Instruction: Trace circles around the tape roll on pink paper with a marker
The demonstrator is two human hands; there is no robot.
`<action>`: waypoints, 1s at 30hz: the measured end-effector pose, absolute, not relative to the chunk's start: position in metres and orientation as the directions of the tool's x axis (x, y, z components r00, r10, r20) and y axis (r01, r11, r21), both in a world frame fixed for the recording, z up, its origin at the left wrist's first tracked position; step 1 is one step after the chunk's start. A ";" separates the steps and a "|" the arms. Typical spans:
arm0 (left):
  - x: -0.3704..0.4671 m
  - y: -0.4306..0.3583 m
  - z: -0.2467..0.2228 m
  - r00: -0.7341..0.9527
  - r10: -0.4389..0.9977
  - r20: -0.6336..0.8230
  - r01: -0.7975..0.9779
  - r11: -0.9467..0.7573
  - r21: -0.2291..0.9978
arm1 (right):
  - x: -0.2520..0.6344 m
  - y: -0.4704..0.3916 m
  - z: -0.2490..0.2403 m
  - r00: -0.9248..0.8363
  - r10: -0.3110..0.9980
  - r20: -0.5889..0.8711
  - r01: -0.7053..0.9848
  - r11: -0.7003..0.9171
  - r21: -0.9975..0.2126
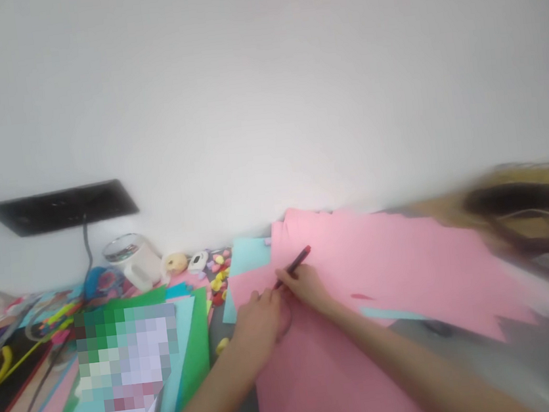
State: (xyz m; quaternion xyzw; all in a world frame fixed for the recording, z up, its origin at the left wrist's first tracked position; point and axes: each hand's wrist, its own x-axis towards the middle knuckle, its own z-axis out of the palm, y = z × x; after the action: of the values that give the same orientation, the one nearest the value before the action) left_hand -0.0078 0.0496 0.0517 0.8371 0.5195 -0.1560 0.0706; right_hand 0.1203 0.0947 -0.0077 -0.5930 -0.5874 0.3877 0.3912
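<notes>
Paper (318,373) beneath hands (261,314), pen (299,260) in right (309,285)

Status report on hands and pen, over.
Right hand gripping pen. Left hand on pink paper, close beside pen. Mug off left, apart from both hands.

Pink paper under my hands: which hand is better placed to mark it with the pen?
Probably your right hand: it grips the pen over the pink paper, while your left hand lies low beside it.
</notes>
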 end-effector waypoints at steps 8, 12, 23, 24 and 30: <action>-0.011 0.053 0.046 0.431 0.846 -0.313 0.883 -0.467 -0.045 | 0.122 0.091 -0.004 0.006 1.000 0.001 0.373 -0.001 -0.928; -0.010 0.054 0.046 0.434 0.847 -0.306 0.883 -0.467 -0.042 | 0.126 0.086 -0.005 0.029 0.999 -0.013 0.361 -0.023 -0.932; -0.011 0.054 0.051 0.457 0.841 -0.289 0.874 -0.485 -0.028 | 0.141 0.053 0.003 0.104 0.991 -0.082 0.310 -0.111 -0.944; -0.011 0.054 0.050 0.457 0.842 -0.287 0.874 -0.484 -0.030 | 0.143 0.048 0.003 0.103 0.990 -0.092 0.304 -0.119 -0.945; -0.011 0.058 0.045 0.461 0.843 -0.276 0.874 -0.485 -0.022 | 0.157 0.024 -0.003 -0.022 1.000 0.003 0.201 0.007 -0.979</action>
State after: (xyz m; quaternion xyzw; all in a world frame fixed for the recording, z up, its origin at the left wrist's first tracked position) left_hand -0.0112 0.0582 0.0449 0.8525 0.5036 -0.1256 0.0614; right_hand 0.1574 0.0243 -0.0031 -0.5414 -0.5547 0.4509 0.4426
